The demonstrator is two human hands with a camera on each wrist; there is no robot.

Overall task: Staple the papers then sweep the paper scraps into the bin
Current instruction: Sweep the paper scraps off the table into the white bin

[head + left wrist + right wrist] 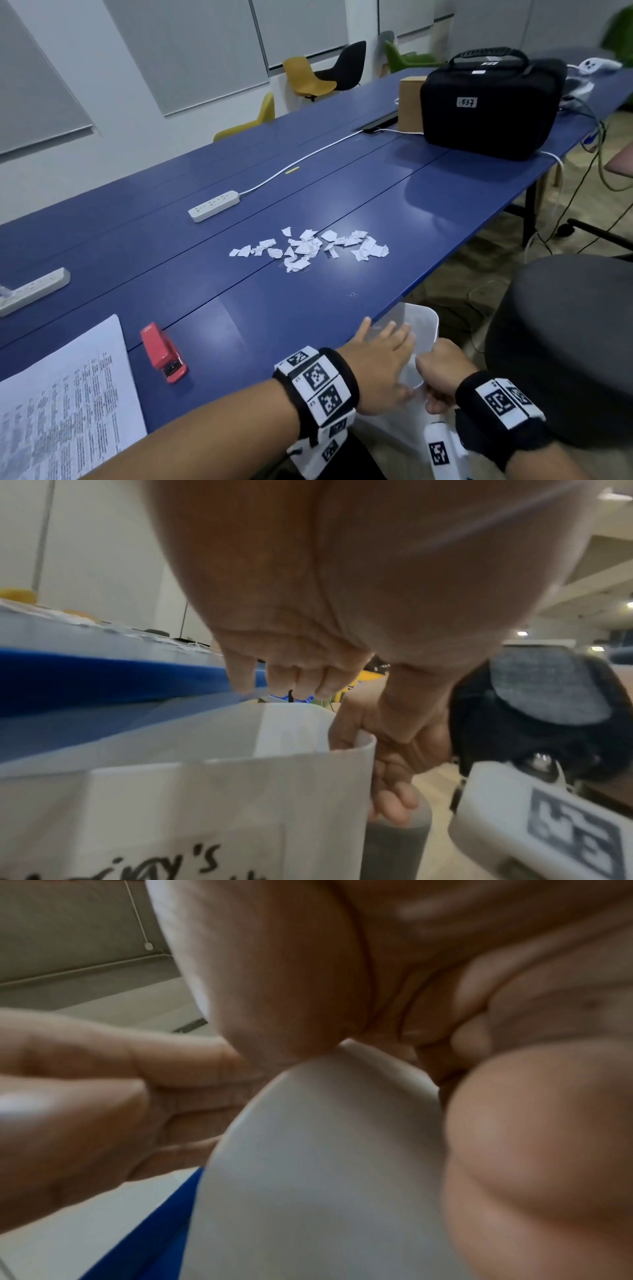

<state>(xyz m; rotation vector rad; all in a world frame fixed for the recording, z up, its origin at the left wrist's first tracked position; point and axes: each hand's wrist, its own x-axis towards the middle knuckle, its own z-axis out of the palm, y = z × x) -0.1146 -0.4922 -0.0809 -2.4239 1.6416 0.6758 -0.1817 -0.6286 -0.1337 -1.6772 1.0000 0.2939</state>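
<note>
Both of your hands are at the translucent white plastic bin (423, 320), which hangs just below the near edge of the blue desk (308, 192). Your right hand (442, 371) pinches its rim; your left hand (380, 363) lies flat over the opening, fingers straight, gripping nothing.

The stack of printed white papers (65, 404) sits at the desk's near left corner, the red stapler (163, 352) beside it, so stapling looks finished, though no staple is visible. The torn white paper scraps (308, 250) lie mid-desk, unswept: that remains.

The black carrying case (489, 102) is labelled "537". The bin's handwriting ends in "'s"; the rest is cut off.
</note>
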